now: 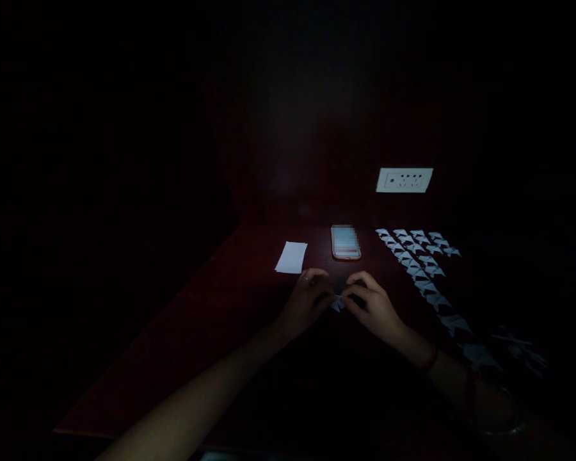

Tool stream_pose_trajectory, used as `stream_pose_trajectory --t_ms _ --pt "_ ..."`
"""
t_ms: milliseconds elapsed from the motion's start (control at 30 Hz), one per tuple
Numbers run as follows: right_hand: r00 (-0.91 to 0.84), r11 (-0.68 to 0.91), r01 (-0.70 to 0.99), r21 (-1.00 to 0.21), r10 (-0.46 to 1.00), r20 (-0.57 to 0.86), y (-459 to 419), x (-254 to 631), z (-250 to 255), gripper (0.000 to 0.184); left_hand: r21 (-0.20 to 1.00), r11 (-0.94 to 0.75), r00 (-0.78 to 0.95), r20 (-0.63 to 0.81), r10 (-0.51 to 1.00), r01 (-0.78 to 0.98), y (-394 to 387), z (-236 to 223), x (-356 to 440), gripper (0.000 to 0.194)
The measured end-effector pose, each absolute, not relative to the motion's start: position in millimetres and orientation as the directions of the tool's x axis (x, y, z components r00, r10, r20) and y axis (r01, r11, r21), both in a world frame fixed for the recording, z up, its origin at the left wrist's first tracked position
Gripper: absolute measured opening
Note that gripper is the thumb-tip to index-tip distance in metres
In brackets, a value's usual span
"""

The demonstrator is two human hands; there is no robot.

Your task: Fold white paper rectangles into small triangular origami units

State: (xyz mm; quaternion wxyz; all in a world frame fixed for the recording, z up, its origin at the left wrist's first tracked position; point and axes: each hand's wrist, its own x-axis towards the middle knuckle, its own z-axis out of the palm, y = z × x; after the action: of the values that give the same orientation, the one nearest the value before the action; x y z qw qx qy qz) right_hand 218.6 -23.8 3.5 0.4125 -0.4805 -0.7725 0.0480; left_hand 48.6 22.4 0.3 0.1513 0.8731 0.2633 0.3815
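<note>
A small folded piece of white paper [338, 305] is between my two hands, low over the dark red table [211, 307]. My left hand [308, 299], with a ring on one finger, pinches its left side between thumb and fingertips. On the opposite side, my right hand [370, 303] grips the paper's right edge the same way. Part of the paper is hidden behind the fingertips. Just beyond my left hand lies a stack of white paper sheets [292, 257].
A lit phone [345, 243] lies beyond my hands. Rows of folded white paper pieces [420, 274] run along the table's right side, with more paper in shadow near my right forearm. A socket plate [404, 180] is on the back wall. The surroundings are very dark.
</note>
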Motion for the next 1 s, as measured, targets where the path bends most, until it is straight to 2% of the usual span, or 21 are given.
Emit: stream_pose_trajectory --t_ms 267,400,567,833,1000 --pt "-0.227 0.574 0.681 -0.455 0.756 0.613 -25.3 216.3 3.9 0.01 0.392 -0.859 0.61 0.606 0.511 0.33 19.7 1.5 49.1 0.01" --pt "-0.246 0.587 0.642 -0.493 0.767 0.593 -27.2 215.4 8.1 0.009 0.398 -0.862 0.643 0.579 0.501 0.313 15.7 5.7 48.9 0.011" --pt "-0.243 0.59 0.587 -0.553 0.781 0.575 -25.0 220.9 13.1 0.009 0.482 -0.82 0.589 0.581 0.562 0.307 16.6 12.8 45.1 0.007" --pt "-0.232 0.572 0.592 -0.568 0.796 0.559 -20.1 227.7 10.1 0.008 0.574 -0.774 0.566 0.557 0.608 0.266 27.3 14.2 39.5 0.009" --pt "-0.138 0.523 0.62 -0.585 0.806 0.575 -14.3 235.5 7.8 0.01 0.681 -0.666 0.466 0.504 0.727 0.304 43.2 8.0 31.9 0.014"
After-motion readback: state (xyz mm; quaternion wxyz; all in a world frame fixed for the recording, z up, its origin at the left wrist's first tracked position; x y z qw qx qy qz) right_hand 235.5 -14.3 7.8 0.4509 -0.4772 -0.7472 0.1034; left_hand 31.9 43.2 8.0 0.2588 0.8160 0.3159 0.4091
